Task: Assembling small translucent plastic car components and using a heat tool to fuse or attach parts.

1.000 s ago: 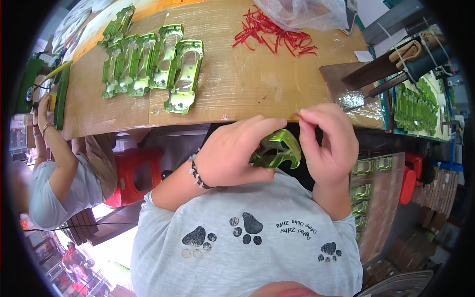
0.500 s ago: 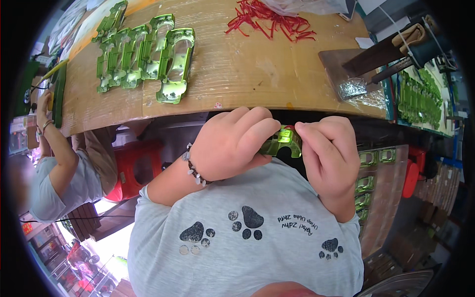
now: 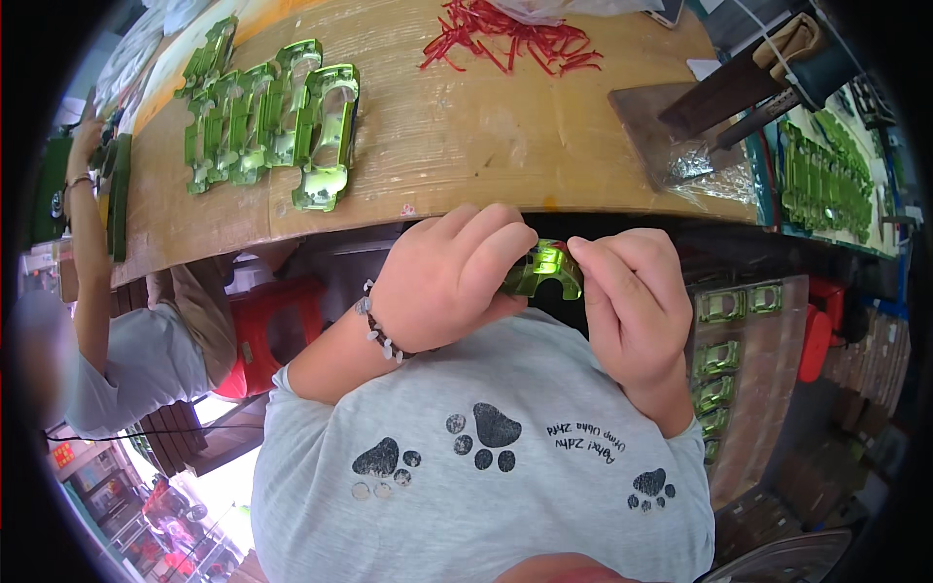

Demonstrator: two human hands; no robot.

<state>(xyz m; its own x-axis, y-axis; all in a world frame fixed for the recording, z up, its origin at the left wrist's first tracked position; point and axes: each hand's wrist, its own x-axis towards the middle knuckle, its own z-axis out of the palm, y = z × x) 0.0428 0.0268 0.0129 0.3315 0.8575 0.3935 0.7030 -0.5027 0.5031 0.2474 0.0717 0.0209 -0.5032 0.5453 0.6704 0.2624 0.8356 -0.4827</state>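
Observation:
A glossy green plastic housing (image 3: 549, 267) with a curved cut-out is held in front of my chest, just off the table's near edge. My left hand (image 3: 457, 277) is closed around its left end, and the fingers hide that part. At the housing's right end my right hand (image 3: 637, 296) pinches thumb and forefinger together. A bit of red (image 3: 560, 246) shows beside those fingertips; whether they grip it or only the housing's edge is not visible. Similar green housings (image 3: 326, 136) lie in overlapping rows on the table (image 3: 457, 160), to the left.
Red strips (image 3: 510, 39) lie heaped at the table's far side. A dark stand on a base plate (image 3: 637, 121) is at the right, with more green housings (image 3: 826, 185) beyond. Below right, a tray (image 3: 768, 389) holds several. A co-worker's arm (image 3: 92, 262) and red stool (image 3: 272, 325) are left.
My hands and the housing have shifted slightly left, and the housing's cut-out shows a little more. The co-worker's arm at the left has stretched farther up.

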